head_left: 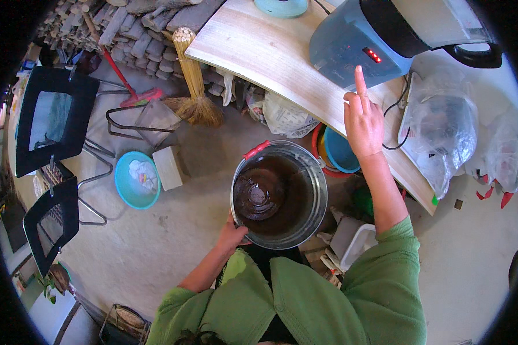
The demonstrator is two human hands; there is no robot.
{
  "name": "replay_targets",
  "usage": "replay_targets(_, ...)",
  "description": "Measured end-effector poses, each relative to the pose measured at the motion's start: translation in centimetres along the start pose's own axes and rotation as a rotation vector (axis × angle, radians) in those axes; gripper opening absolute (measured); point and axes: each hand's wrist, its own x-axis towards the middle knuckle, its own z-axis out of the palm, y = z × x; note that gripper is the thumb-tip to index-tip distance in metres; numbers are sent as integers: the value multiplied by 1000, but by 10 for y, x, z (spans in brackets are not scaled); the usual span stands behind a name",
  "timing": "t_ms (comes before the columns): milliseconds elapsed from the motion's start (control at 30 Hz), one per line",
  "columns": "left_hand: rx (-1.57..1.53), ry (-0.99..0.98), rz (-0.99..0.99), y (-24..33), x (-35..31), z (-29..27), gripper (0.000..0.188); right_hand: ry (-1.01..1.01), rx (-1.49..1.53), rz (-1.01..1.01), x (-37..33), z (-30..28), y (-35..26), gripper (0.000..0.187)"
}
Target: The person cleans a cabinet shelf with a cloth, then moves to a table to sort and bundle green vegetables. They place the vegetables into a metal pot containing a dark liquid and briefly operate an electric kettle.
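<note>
A metal bucket (322, 201) with a red grip on its bail handle is held in front of my body, with dark-looking liquid in it and rings on the surface. My left hand (233, 233) is closed on the bucket's near left rim. On the wooden table stands a blue-grey blender-like appliance (342, 49) with a lit red display and a clear jug with a black handle. My right hand (365, 123) reaches up to its front panel, index finger stretched out and the other fingers curled, holding nothing. Whether the fingertip touches the panel, I cannot tell.
A wooden table (253, 43) spans the upper right, with a plastic bag (443, 121) at its right end. Below it sit a blue basin (341, 150) and a grey bin (357, 244). Leftward are a straw broom (195, 86), turquoise basin (138, 198), stacked firewood (138, 34) and dark-framed panels (54, 121).
</note>
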Motion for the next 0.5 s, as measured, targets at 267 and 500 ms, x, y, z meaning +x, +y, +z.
replay_targets(267, -8, -3, -15, 0, -5, 2, 68, -111, -98, 72, 17, 5, -3, 15)
replay_targets(500, 9, -5, 1, 1, -9, 1, 72, -109, -47, 23, 14, -5, -7, 16)
